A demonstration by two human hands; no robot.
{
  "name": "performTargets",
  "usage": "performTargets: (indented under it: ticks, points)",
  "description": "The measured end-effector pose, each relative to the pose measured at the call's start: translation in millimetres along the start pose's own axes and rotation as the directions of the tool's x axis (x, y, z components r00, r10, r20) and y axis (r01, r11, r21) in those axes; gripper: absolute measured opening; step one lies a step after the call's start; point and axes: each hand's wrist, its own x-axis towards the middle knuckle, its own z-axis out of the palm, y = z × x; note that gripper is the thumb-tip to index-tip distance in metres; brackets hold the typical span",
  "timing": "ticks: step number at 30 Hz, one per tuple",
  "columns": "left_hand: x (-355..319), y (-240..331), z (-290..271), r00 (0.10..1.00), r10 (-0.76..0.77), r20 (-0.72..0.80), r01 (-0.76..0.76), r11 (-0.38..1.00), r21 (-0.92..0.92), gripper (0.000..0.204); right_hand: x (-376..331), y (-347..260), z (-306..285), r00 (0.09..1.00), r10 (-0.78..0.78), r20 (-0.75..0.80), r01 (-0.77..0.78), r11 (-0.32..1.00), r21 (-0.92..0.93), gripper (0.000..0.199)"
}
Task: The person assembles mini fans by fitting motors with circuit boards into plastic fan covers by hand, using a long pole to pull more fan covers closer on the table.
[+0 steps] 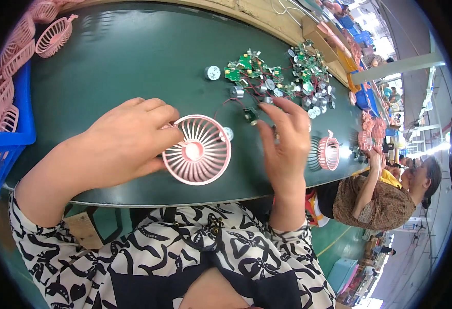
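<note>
Head view | left hand (125, 141) clamped on pink fan grille (197, 150), frame centre | right hand (285, 136) just right, fingers spread, nearer circuit board (250, 114) | hands apart on desk (133, 62)

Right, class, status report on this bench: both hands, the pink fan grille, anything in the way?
Left hand steadies pink fan grille. Right hand open, fingering small wired board. Loose boards and motors heaped beyond.

We see a pink fan grille (196, 150) in smooth, slightly glossy plastic. The green belt (133, 62) looks matt, and the motors (236, 91) are shiny metal.
</note>
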Motion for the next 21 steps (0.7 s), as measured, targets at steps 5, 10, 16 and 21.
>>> performTargets:
  ticks: [5,10,16,21]
  points:
    - [-3.0,1.2,-9.9,0.989,-0.006,0.148,-0.001,0.999,0.049,0.023,-24.6,-27.1,-12.4,0.978,0.141,0.153,-0.162,0.977,0.136,0.032]
    - [-1.3,-2.5,-8.0,0.977,0.149,0.152,-0.123,0.978,-0.166,0.015,-17.3,-35.7,10.2,0.935,0.187,0.300,-0.221,0.972,0.084,0.031]
    - [-2.9,-1.6,3.3,0.987,0.137,0.085,-0.124,0.981,-0.148,0.015,-16.4,-35.2,-8.3,0.923,0.257,0.286,-0.334,0.904,0.265,0.030]
    - [-2.7,1.8,12.1,0.990,0.136,0.036,-0.130,0.982,-0.134,0.016,-11.5,-53.7,-28.7,0.912,-0.144,0.385,0.033,0.960,0.279,0.035]
